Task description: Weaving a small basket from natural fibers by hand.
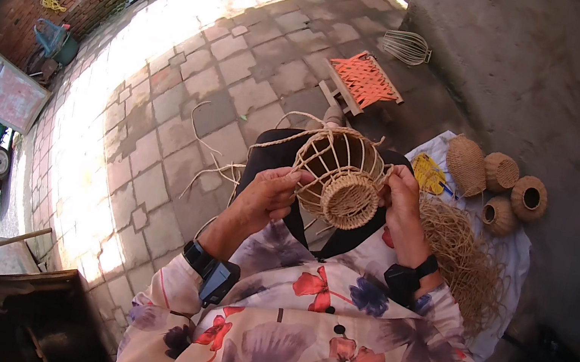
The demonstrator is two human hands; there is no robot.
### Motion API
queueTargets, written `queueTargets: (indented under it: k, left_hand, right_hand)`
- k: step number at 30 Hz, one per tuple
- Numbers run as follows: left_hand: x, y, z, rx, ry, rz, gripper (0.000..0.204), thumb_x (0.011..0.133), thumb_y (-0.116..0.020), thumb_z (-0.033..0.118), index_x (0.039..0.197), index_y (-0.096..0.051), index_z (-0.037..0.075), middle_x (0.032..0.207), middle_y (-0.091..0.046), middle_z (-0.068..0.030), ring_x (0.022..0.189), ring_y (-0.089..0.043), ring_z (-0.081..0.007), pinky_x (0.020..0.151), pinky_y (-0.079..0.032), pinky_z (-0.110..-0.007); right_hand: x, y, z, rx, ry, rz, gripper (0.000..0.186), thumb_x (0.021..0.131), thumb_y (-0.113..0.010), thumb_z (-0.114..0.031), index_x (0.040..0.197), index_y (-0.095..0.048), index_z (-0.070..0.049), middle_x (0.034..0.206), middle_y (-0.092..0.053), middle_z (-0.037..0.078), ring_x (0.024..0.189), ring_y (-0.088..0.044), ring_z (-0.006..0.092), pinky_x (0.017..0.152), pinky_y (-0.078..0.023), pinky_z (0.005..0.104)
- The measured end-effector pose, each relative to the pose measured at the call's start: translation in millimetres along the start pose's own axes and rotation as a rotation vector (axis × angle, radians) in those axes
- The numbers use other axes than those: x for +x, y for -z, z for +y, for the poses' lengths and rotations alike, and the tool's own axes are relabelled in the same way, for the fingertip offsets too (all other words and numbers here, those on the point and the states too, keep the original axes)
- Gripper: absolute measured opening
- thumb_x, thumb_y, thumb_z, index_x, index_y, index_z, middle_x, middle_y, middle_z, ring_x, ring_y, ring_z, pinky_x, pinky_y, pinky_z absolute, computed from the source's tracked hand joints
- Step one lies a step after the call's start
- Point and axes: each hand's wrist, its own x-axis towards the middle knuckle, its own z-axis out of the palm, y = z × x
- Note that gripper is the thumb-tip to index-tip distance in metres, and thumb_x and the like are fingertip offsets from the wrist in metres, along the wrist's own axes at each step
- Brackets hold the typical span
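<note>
Over my lap I hold a half-woven straw basket (pixel 350 200), tilted so that its tightly woven round base faces me. Open ribs spread from the base to a rim at the far side. My left hand (pixel 266 194) is closed, its thumb and fingers pinching the basket's left side by the ribs. On the opposite side my right hand (pixel 403 200) grips the edge near the base, its fingertips partly hidden. A twisted straw cord (pixel 277 142) runs from the rim out to the left, and loose strands (pixel 219 166) hang beyond my left knee.
To my right, a white cloth (pixel 507 294) carries a straw heap (pixel 457 259), several woven baskets (pixel 467 166) and a yellow item (pixel 427 175). Ahead stand an orange-strung stool (pixel 365 80) and a ribbed frame (pixel 406 48) on the paving. A dark wooden piece (pixel 37 315) is at lower left.
</note>
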Motion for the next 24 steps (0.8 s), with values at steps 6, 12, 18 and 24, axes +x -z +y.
queueTargets:
  k: [6,12,18,24]
  left_hand:
    - [16.8,1.8,26.0,0.554,-0.068,0.019,0.036,0.095,-0.051,0.039,0.104,-0.062,0.006,0.062,-0.042,0.0078,0.046,-0.03,-0.0015,0.041,-0.021,-0.019]
    - [7.3,0.1,0.5,0.419,-0.14,0.101,0.032,0.097,-0.049,0.038,0.098,-0.058,0.007,0.066,-0.042,0.0057,0.053,-0.034,-0.0038,0.047,-0.029,-0.021]
    - [-15.4,31.4,0.5,-0.226,-0.307,-0.026,0.021,0.098,-0.049,0.029,0.094,-0.054,0.009,0.07,-0.045,0.0019,0.058,-0.039,-0.0087,0.055,-0.036,-0.024]
    - [-39.0,33.3,-34.5,-0.4,-0.289,0.005,0.019,0.097,-0.053,0.027,0.095,-0.054,0.008,0.079,-0.055,-0.0002,0.07,-0.05,-0.0097,0.062,-0.042,-0.024]
  right_hand:
    - [-23.9,10.9,-18.9,-0.666,0.032,-0.003,0.012,0.083,-0.057,-0.007,0.094,-0.055,-0.003,0.07,-0.062,0.006,0.059,-0.06,0.0151,0.052,-0.048,0.0276]
    - [-9.9,-28.3,-49.0,-0.657,0.507,-0.055,0.012,0.081,-0.061,-0.008,0.092,-0.057,-0.005,0.069,-0.061,0.007,0.064,-0.06,0.0162,0.06,-0.048,0.03]
    - [3.3,-68.1,-52.6,-1.025,0.368,-0.226,0.015,0.075,-0.06,-0.018,0.088,-0.057,-0.011,0.075,-0.065,0.008,0.073,-0.065,0.0303,0.066,-0.049,0.0403]
    - [-6.6,-72.5,-55.5,-1.027,0.355,-0.238,0.018,0.072,-0.06,-0.018,0.088,-0.056,-0.012,0.076,-0.066,0.007,0.076,-0.065,0.0327,0.067,-0.049,0.0431]
